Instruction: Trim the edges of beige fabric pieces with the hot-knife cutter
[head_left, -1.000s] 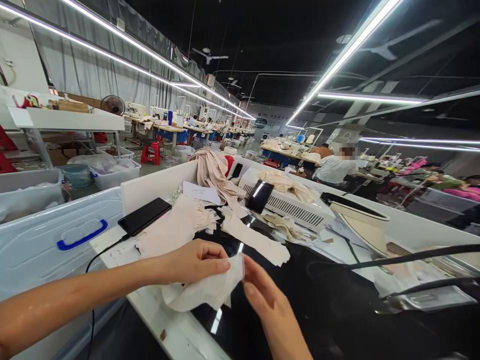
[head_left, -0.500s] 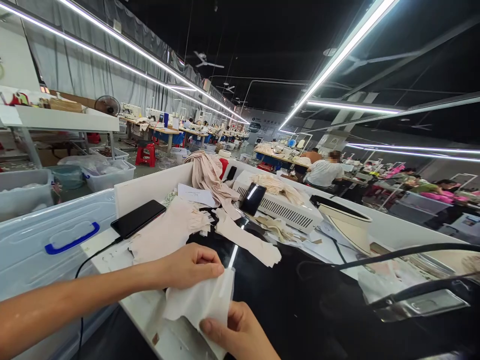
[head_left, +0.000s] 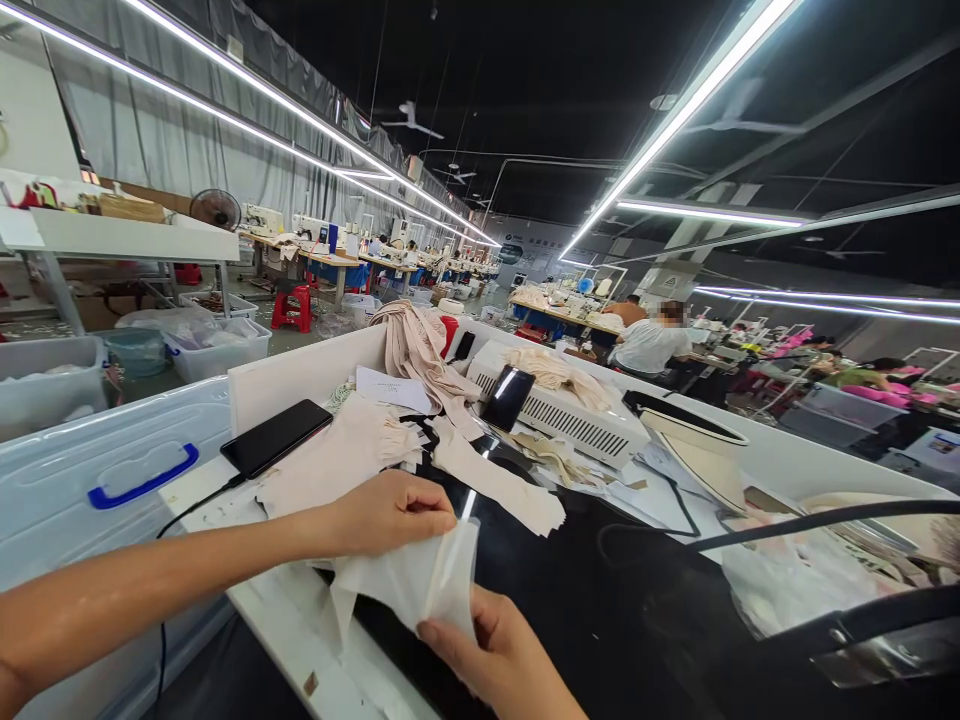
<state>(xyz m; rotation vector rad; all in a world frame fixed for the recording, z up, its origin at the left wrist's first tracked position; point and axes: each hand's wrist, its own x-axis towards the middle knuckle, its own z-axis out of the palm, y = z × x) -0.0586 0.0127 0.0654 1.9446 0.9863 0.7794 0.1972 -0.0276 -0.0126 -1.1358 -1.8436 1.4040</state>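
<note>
While both hands — left hand [head_left: 390, 512], right hand [head_left: 491, 650] — pinch it, cloth piece [head_left: 409, 590] slants lengthwise.

Taking the white box [head_left: 559, 415] as landmark: the dark sheet [head_left: 600, 600] in front of it lies mostly bare, giving open passage toward the near edge. Left of the box, a heap of beige cloth pieces [head_left: 337, 460], a strip [head_left: 499, 485] and draped fabric [head_left: 420, 350] crowd the tabletop [head_left: 300, 620]; a phone [head_left: 276, 437] with its cable lies beyond them at the far-left edge. Another phone [head_left: 508, 397] leans on the box's front. Right of the box an iron [head_left: 697, 440] stands, and dark cords [head_left: 825, 515] cross low over that side.
</note>
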